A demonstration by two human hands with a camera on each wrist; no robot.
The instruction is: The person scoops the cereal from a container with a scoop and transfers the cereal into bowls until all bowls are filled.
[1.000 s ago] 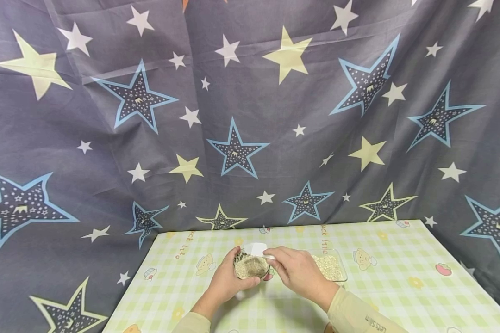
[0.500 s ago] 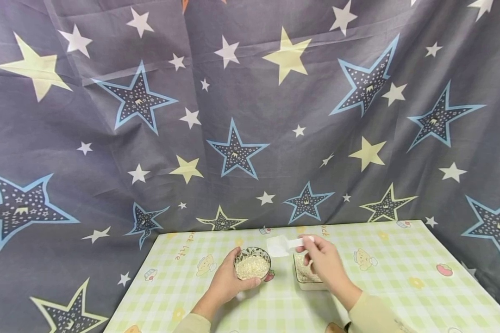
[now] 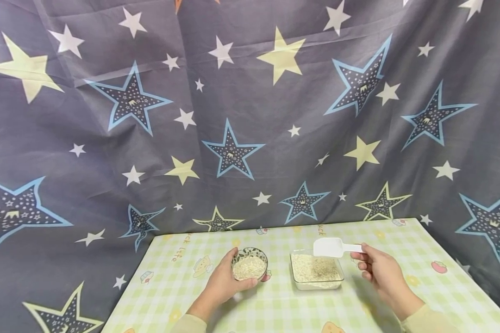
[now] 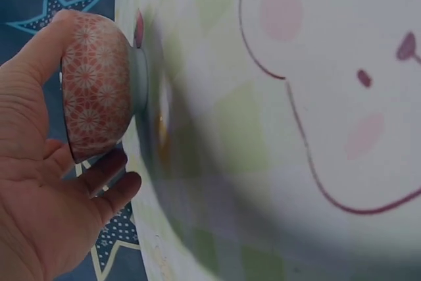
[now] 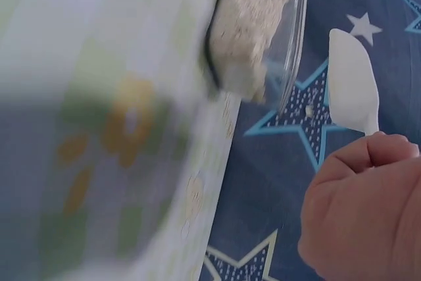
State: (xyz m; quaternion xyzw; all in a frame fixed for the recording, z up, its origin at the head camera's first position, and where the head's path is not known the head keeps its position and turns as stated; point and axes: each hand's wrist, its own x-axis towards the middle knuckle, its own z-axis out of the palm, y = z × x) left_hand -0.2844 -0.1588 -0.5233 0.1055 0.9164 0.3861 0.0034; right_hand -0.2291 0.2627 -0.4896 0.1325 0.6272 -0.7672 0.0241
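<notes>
With thumb and fingers spread round its sides, my left hand (image 3: 224,282) grips a small bowl (image 3: 253,252) in the head view. Inside, the bowl has a dark leaf pattern and holds pale oat flakes (image 3: 250,268); the left wrist view shows its red flowered outside (image 4: 99,90). My right hand (image 3: 382,272) pinches the handle of a white scoop (image 3: 329,247) between thumb and fingers. The scoop is held level above the far side of a rectangular glass dish (image 3: 318,285) of oat flakes, apart from them. Its hollow cannot be made out.
A green-and-white checked cloth (image 3: 171,286) with printed cartoons covers the table. Behind it hangs a dark curtain (image 3: 250,194) with stars. The glass dish stands to the right of the bowl, with a gap of cloth between them.
My right hand has carried the scoop from over the bowl rightward to above the glass dish. Oat flakes in the bowl, partly covered before, now show. The left hand keeps its hold.
</notes>
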